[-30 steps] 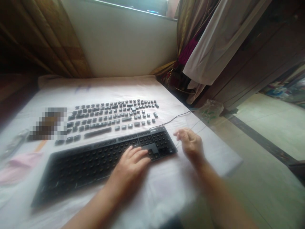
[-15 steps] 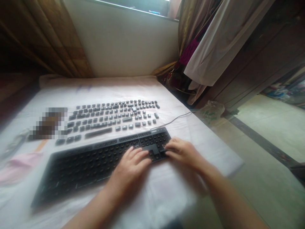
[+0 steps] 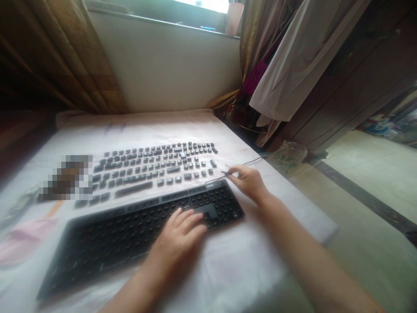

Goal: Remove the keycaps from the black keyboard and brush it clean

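A black keyboard with its keycaps off lies slanted across the white cloth. My left hand rests on its right half, fingers spread and holding nothing. Just beyond the keyboard's upper right corner, my right hand is closed in a pinch. A small, thin dark item shows at its fingertips, too small to name. Loose black keycaps lie in rows behind the keyboard, with a long bar-shaped keycap in the nearest row.
The keyboard cable runs off to the right near my right hand. At the left are a pixelated item and a pink cloth. A plastic bag lies past the right edge of the white cloth.
My right hand has lifted off the keyboard's right end and moved up past its far edge, now pinching. My left hand stays on the keyboard. The view has shifted slightly.
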Demonstrator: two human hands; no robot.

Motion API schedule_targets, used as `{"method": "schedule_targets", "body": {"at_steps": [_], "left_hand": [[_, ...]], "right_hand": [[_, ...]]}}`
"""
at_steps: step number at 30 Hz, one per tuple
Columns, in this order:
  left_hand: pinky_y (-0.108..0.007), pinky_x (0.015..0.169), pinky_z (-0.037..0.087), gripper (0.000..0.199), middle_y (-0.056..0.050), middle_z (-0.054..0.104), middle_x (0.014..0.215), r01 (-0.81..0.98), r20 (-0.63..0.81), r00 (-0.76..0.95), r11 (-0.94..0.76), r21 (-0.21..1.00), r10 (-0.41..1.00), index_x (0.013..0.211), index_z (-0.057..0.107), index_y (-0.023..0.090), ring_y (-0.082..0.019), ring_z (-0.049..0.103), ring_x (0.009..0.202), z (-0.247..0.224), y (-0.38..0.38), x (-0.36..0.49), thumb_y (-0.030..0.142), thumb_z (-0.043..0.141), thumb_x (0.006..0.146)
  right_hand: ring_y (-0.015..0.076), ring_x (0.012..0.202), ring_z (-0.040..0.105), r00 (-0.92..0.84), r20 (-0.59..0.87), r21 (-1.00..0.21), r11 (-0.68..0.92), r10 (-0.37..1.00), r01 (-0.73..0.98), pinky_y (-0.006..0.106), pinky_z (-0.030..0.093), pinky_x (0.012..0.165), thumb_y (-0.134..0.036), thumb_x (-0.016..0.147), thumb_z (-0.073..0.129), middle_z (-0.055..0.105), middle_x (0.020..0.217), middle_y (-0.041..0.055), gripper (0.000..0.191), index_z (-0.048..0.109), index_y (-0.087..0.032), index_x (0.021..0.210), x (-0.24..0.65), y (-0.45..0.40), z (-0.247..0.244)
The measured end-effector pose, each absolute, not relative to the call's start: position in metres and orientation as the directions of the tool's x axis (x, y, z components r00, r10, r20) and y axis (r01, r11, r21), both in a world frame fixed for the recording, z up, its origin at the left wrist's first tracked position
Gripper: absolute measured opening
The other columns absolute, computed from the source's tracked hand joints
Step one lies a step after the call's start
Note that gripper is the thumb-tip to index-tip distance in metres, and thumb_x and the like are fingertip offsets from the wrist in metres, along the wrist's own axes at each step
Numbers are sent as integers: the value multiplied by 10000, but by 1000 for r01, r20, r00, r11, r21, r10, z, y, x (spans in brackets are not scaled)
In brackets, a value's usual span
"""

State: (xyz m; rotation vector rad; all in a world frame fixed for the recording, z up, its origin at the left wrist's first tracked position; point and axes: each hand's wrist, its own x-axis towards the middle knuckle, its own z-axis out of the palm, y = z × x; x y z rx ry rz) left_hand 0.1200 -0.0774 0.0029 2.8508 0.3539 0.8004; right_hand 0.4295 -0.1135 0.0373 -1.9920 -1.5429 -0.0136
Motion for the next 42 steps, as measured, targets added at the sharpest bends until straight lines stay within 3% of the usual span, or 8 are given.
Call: {"method": "schedule_targets", "body": {"at_steps": [6,11,27,32,42], "left_hand": [[-548,1079,519,306,-70,742,1254,181,499,827,-962,202,261,1115,723,242,-261,674,1190,4,-78,120,82,533,936],[-557,1072,525,307,-66,741,1258,183,492,830,-962,204,262,1115,721,242,-264,674,1189,5,-78,121,86,518,945],[-518,1110,490,292,-67,735,1264,181,497,828,-963,198,258,1129,725,251,-243,642,1230,2,-76,120,103,541,956],[-533,1103,494,281,-68,736,1262,179,507,822,-963,201,259,1121,724,246,-252,651,1211,1,-76,121,117,530,963],[-533,1090,505,283,-60,741,1253,178,508,822,-963,202,258,1122,722,252,-250,655,1206,3,-77,120,127,516,975]], "right_hand": [[205,799,691,276,327,-412,-127,904,903,292,489,755,-137,778,728,770,900,29,108,710,-242,795,441,-72,25],[195,797,664,246,280,-406,-117,928,906,284,474,747,-201,802,747,751,903,24,57,707,-241,808,443,-64,19],[169,749,652,176,172,-433,-86,969,897,262,481,709,-190,772,765,740,857,-1,69,751,-248,806,452,-66,28],[147,669,622,176,168,-441,-86,970,894,251,464,668,-164,768,747,738,803,-21,90,755,-253,779,453,-63,25],[169,757,662,187,240,-510,-40,953,859,266,480,742,-168,765,745,767,841,-9,96,746,-259,735,450,-58,24]]}}
